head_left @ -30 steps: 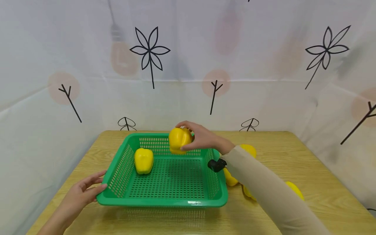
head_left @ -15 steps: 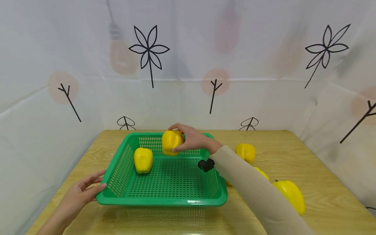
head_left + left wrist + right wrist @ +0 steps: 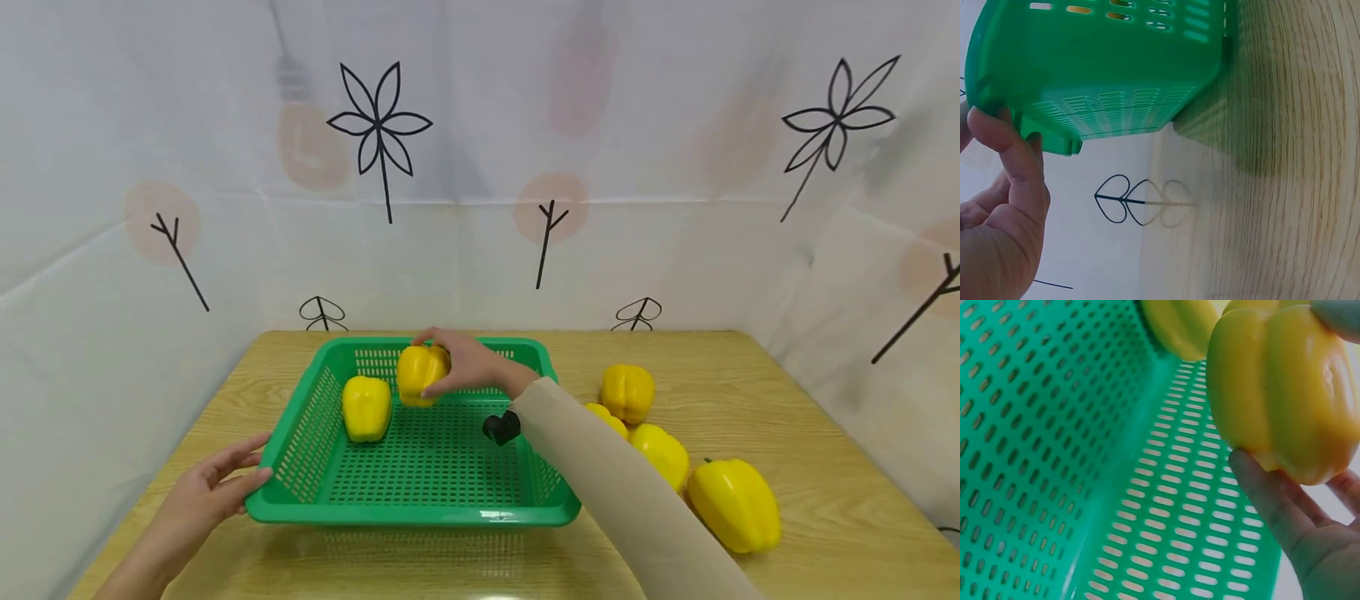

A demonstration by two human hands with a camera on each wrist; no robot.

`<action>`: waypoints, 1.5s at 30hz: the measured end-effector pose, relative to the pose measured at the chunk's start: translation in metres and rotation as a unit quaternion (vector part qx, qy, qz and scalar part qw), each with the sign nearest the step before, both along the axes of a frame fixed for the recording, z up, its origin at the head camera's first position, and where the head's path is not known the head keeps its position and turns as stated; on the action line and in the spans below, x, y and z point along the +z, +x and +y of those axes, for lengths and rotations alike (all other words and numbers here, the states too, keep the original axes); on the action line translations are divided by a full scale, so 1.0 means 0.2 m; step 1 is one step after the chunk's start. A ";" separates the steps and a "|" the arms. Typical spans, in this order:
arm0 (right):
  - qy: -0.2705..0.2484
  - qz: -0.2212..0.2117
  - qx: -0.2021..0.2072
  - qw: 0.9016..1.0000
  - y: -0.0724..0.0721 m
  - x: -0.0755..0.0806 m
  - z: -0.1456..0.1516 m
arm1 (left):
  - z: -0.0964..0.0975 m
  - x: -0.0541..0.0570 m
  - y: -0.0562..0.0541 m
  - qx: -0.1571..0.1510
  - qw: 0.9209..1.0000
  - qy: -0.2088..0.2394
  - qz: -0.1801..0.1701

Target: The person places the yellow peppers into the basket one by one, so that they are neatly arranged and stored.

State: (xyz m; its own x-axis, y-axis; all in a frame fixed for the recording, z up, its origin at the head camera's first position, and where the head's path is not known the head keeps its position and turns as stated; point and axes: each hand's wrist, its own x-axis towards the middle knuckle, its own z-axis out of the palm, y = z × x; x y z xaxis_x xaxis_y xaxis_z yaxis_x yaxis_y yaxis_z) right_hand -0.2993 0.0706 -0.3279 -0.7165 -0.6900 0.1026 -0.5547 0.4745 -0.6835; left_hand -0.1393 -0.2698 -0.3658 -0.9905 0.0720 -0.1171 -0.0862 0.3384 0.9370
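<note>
A yellow bell pepper (image 3: 420,375) is held between the thumb and fingers of my right hand (image 3: 474,365), over the back part of a green plastic basket (image 3: 412,517). The right wrist view shows this held pepper (image 3: 1282,394) close up, above the slotted basket floor. To its left, another yellow bell pepper (image 3: 367,410) stands inside the basket near the left wall. My left hand (image 3: 206,492) grips the basket's left rim near the front corner. In the left wrist view, the fingers of that hand (image 3: 1013,194) bend around the rim.
Several more yellow bell peppers lie on the wooden table (image 3: 825,467) right of the basket: one at the back (image 3: 628,393), a large stemmed pepper (image 3: 735,504) nearer the front. The right sleeve (image 3: 607,483) partly covers others. A patterned white curtain (image 3: 465,267) stands behind the table.
My right hand has moved left and down with the bell pepper, closer to the pepper in the basket. More of the peppers on the right now show. My left hand stays on the rim.
</note>
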 end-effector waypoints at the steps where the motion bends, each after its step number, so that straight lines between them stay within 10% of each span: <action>1: 0.010 -0.004 -0.003 1.000 0.00 -0.01 -0.01 | 0.00 0.00 0.00 -0.001 1.000 -0.001 0.003; 15: 0.138 0.003 -0.032 0.990 0.00 -0.13 -0.07 | 0.00 0.00 0.01 -0.002 1.000 -0.013 0.010; 45: 0.052 -0.026 -0.070 0.996 0.04 -0.04 -0.03 | -0.01 -0.01 -0.01 -0.004 1.000 -0.011 -0.001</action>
State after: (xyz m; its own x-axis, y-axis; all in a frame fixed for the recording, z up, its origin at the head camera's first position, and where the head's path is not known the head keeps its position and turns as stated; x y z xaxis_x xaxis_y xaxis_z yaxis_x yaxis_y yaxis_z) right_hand -0.2903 0.0644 -0.3367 -0.8089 -0.5880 -0.0043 -0.4434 0.6146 -0.6524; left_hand -0.1414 -0.2712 -0.3680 -0.9897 0.0775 -0.1202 -0.0847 0.3596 0.9293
